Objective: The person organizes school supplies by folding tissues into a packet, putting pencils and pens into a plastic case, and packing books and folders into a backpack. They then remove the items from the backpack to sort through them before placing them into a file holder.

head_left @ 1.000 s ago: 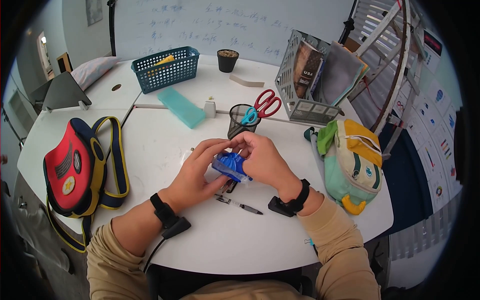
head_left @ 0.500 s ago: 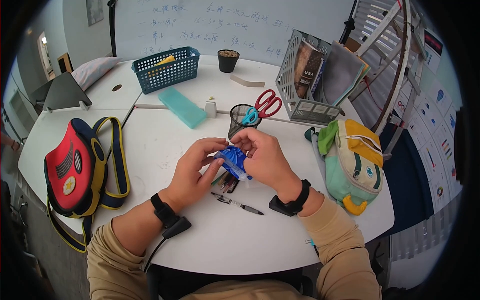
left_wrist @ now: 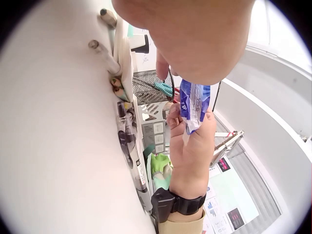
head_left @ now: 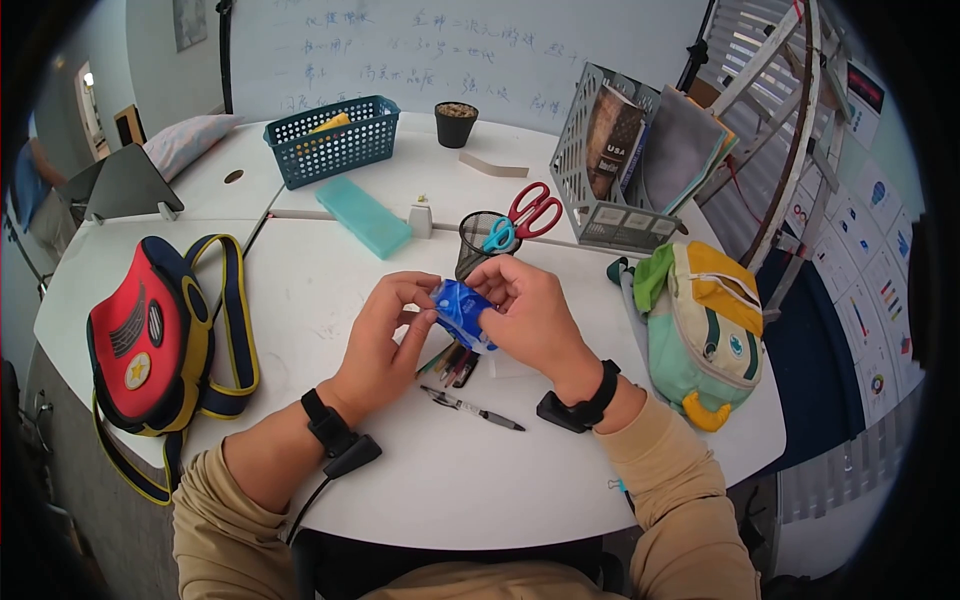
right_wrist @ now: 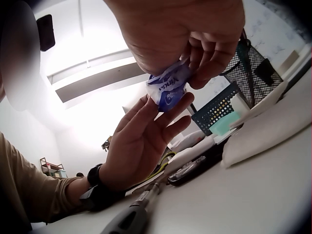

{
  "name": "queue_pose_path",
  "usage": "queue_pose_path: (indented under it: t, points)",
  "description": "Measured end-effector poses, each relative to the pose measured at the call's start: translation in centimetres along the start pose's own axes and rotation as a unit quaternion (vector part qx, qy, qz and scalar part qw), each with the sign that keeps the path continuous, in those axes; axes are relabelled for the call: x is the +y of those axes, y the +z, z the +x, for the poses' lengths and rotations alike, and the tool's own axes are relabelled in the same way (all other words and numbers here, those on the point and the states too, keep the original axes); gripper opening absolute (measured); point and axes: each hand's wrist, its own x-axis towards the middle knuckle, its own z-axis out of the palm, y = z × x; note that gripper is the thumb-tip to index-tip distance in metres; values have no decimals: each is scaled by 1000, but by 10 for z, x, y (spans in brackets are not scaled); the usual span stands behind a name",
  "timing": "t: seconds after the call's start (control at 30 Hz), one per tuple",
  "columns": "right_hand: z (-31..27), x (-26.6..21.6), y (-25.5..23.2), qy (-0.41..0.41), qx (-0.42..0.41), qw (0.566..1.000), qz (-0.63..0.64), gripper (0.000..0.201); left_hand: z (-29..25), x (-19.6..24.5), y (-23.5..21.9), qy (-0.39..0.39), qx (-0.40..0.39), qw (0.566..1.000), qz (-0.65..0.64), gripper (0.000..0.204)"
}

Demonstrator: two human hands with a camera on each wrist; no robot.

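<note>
Fingers (head_left: 404, 291) of left hand (head_left: 375, 340) and right hand (head_left: 536, 322), nearly closed, pinch blue packet (head_left: 462, 308); some tips hidden.

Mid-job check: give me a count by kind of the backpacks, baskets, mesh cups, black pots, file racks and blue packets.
Backpacks: 2, the red one and the cream-and-green one
Basket: 1
Mesh cup: 1
Black pot: 1
File rack: 1
Blue packet: 1
Total: 7
</note>
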Motion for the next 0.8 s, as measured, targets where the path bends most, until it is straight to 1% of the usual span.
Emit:
queue_pose_path:
  t: [0.03,0.13,0.23,0.3,0.4,0.5,0.6,0.7,0.8]
  points:
    - [1,-1,-1,3,4,1000,3,26,-1,-2,0,-19,13,1000,-17,15]
    - [4,-1,-4,8,12,1000,18,26,1,-11,2,-31,65,995,-62,13]
    - [7,1,-7,10,10,999,40,26,-1,-11,2,-76,71,991,-90,13]
    - [8,-2,-9,12,5,999,52,26,0,-12,1,-71,77,990,-97,12]
    - [12,0,-12,29,-26,991,130,26,1,-14,0,-76,84,987,-112,11]
    - [13,2,-12,2,-25,984,174,27,1,-14,-1,-80,93,985,-125,11]
    - [15,10,-15,6,-15,980,200,29,1,-20,-4,-100,114,978,-142,11]
    - [15,6,-19,31,-19,983,179,26,4,-26,-8,-121,134,973,-146,12]
    - [14,4,-23,85,-72,989,96,24,3,-30,-11,-131,141,968,-159,13]
